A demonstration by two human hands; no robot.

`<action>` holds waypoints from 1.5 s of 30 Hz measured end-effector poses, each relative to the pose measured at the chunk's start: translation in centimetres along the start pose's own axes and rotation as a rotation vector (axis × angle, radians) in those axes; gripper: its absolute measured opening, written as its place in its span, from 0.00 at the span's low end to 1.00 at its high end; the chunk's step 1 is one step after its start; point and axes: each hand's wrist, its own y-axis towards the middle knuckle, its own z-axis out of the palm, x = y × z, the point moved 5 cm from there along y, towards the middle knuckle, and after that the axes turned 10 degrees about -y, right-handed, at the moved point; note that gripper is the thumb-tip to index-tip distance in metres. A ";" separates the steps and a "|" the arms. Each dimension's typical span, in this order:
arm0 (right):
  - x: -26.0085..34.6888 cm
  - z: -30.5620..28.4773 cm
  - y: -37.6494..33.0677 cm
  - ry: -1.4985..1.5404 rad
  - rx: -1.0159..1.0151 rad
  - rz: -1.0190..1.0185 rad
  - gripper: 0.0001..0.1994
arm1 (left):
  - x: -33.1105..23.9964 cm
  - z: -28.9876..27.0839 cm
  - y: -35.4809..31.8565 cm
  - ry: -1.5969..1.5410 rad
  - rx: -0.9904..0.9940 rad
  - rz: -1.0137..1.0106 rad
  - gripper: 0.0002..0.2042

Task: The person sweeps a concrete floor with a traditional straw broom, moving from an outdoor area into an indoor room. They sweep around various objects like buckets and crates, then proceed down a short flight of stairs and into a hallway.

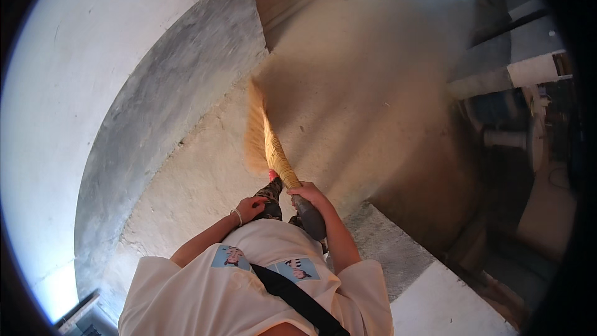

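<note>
Broom [279, 157] of bound yellow straw, with fanned tan bristles and a dark grip, points away from the body over the dusty tan concrete floor [348, 118]. Bristles blurred, toward the floor's left edge, where a grey lower wall band [186, 68] begins; floor contact cannot be told. Bare right hand [309, 194]: fingers closed round the shaft beside the dark grip. Bare left hand [250, 209], white wrist bracelet [236, 214]: at the camouflage-patterned trousers [269, 199]; cannot tell whether it grips anything.
</note>
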 end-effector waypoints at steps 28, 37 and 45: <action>14.5 -20.7 12.4 0.090 -0.048 -0.124 0.18 | -6.9 -4.9 17.8 -0.071 -0.049 -0.081 0.15; 21.7 -28.9 10.3 0.084 -0.314 -0.410 0.23 | -13.8 -2.2 22.3 0.047 -0.015 -0.190 0.16; 24.5 -26.6 17.2 -0.016 -0.037 -0.211 0.20 | -18.6 -2.0 26.1 0.075 -0.027 -0.151 0.17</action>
